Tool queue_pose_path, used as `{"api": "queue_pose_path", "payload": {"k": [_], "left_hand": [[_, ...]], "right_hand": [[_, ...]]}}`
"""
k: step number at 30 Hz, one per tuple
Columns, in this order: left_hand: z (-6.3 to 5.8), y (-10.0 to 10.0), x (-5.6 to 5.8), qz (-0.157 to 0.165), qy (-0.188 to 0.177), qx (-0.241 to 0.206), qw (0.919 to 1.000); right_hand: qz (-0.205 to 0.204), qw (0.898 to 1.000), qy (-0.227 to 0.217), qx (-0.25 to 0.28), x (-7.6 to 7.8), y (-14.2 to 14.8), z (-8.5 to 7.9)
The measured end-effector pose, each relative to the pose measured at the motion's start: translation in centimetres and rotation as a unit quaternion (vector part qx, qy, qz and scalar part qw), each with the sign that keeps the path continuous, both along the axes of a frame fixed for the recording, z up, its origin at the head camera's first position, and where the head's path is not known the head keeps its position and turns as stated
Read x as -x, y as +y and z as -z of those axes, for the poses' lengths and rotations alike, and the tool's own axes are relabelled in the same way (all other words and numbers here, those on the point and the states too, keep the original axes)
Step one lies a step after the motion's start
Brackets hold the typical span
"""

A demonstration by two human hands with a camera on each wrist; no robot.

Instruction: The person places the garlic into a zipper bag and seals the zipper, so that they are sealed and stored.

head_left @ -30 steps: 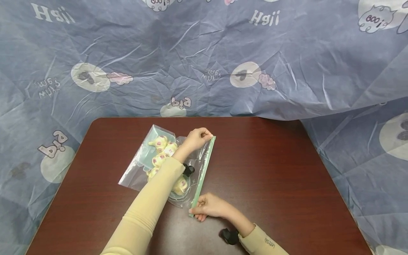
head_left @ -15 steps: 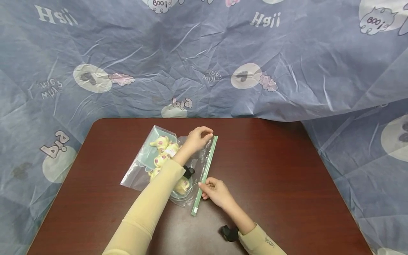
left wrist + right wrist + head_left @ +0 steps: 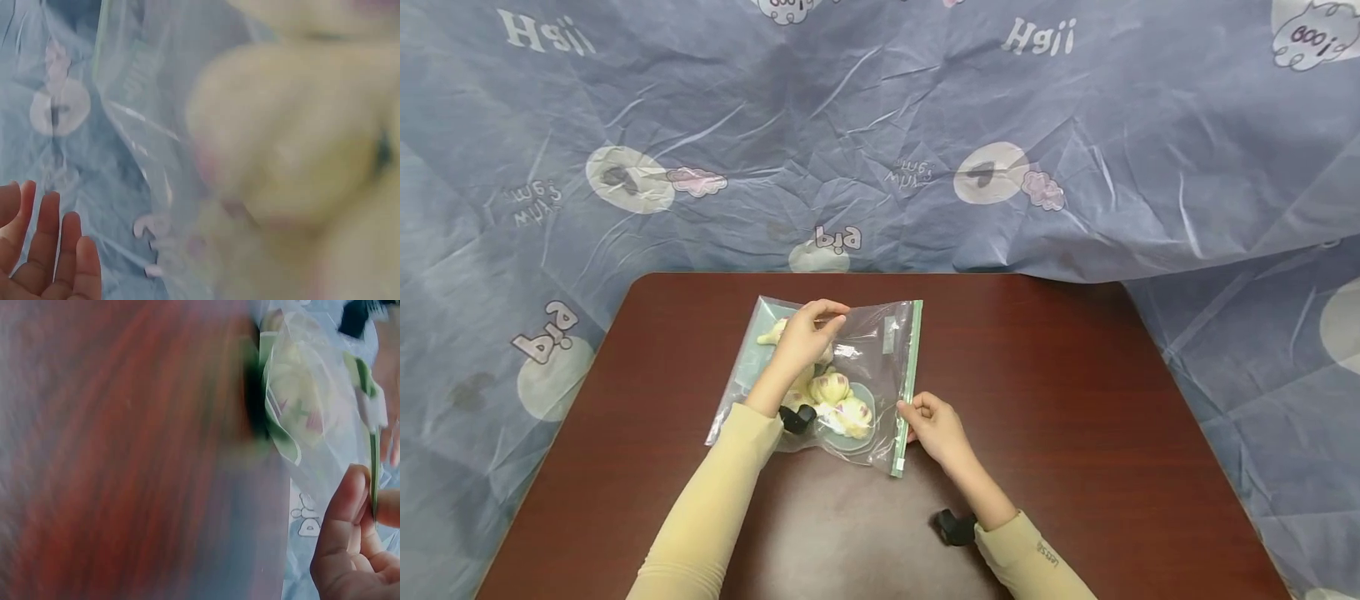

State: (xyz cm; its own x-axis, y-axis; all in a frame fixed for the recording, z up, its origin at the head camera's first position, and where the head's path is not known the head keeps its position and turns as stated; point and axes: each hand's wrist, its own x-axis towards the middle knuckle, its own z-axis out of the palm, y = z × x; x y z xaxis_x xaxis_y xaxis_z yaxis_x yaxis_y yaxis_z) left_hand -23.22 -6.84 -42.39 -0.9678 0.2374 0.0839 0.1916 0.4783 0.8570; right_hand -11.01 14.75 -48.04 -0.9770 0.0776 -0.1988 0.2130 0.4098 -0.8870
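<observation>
A clear zip bag (image 3: 868, 329) stands partly raised over the table, its green zip edge (image 3: 913, 350) towards the right. Several cream garlic bulbs (image 3: 852, 417) with purplish patches are inside, seen blurred and close in the left wrist view. My right hand (image 3: 936, 423) pinches the zip edge between thumb and fingers. A white slider (image 3: 900, 463) sits at the strip's near end. Over the bag's far side, my left hand (image 3: 808, 333) hovers with relaxed fingers; the left wrist view shows these fingers (image 3: 47, 231) extended beside the bag, holding nothing.
A dark red-brown table (image 3: 1060, 400) lies beneath, with a patterned blue-grey cloth (image 3: 865, 167) hanging behind it. Black wrist cameras (image 3: 955, 527) are worn on both wrists. A pale green sheet or tray-like piece (image 3: 765, 321) shows inside the bag's left part.
My left hand has let go of the zip edge's far end and moved left. My right hand has slid up the strip from its near end. The bag's near part has lifted and turned.
</observation>
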Motion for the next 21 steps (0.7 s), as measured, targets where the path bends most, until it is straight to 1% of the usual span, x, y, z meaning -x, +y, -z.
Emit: {"api": "queue_pose_path", "payload": {"k": [4, 5, 8, 10, 13, 15, 18, 21], "left_hand": [[0.2, -2.2, -0.8, -0.028, -0.016, 0.007, 0.9995], [0.3, -2.8, -1.0, -0.036, -0.025, 0.009, 0.9990], [0.7, -4.4, -1.5, -0.067, -0.042, 0.017, 0.9967], [1.2, -5.5, -1.8, -0.092, -0.051, 0.030, 0.9940], [2.2, -7.0, -2.1, -0.128, -0.069, 0.058, 0.9877], [2.8, -7.8, -2.4, -0.147, -0.089, 0.078, 0.9821], [3.6, -8.8, -2.8, -0.167, -0.129, 0.100, 0.9724], [4.2, -9.3, -3.2, -0.181, -0.164, 0.121, 0.9622]], "right_hand": [[0.018, 1.000, 0.012, -0.019, 0.8, 0.6, 0.0], [0.021, 0.999, 0.016, -0.024, 1.0, 0.8, 0.0], [0.031, 0.999, 0.020, -0.032, 1.5, 1.1, 0.1], [0.033, 0.998, 0.022, -0.038, 1.7, 1.4, 0.2], [0.037, 0.998, 0.017, -0.051, 2.0, 1.7, 0.4], [0.041, 0.997, 0.015, -0.058, 2.2, 1.9, 0.5], [0.049, 0.997, 0.010, -0.063, 2.5, 2.2, 0.7], [0.058, 0.996, 0.006, -0.070, 2.8, 2.4, 0.9]]}}
